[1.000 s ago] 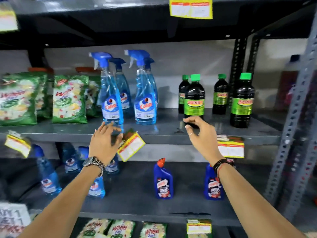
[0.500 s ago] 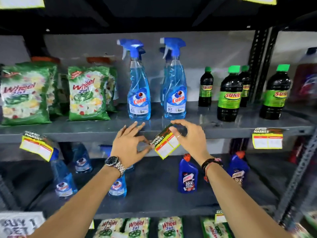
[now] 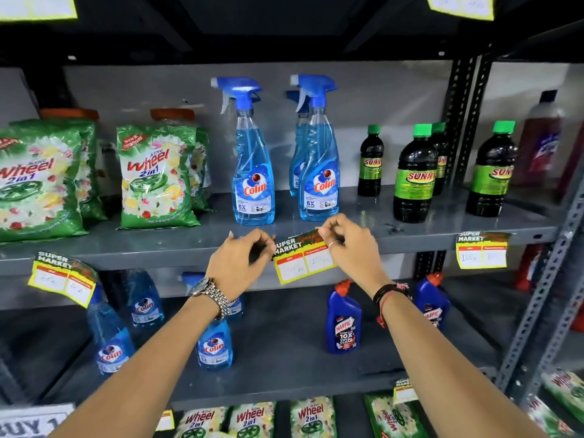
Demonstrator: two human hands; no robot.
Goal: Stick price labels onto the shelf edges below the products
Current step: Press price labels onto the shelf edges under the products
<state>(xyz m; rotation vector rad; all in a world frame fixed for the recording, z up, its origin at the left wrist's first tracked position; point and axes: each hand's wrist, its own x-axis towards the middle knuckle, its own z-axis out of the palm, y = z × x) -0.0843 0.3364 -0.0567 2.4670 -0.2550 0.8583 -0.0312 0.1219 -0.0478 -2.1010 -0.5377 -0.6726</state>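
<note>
Yellow-bordered price label (image 3: 301, 259) lies tilted against the grey shelf edge (image 3: 177, 251) at frame centre, below the Colin spray bottles (image 3: 319, 172). Right hand (image 3: 354, 248) pinches its top edge; left hand (image 3: 235, 263), fingers curled, touches its left corner. Bare shelf edge runs either side.

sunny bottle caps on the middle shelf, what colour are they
Bright green screw caps on the dark Sunny bottles, clearest in the head view.

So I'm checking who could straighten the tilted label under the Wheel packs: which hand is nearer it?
Left. The left hand is well right of that label; the right hand is farther right still.
</note>
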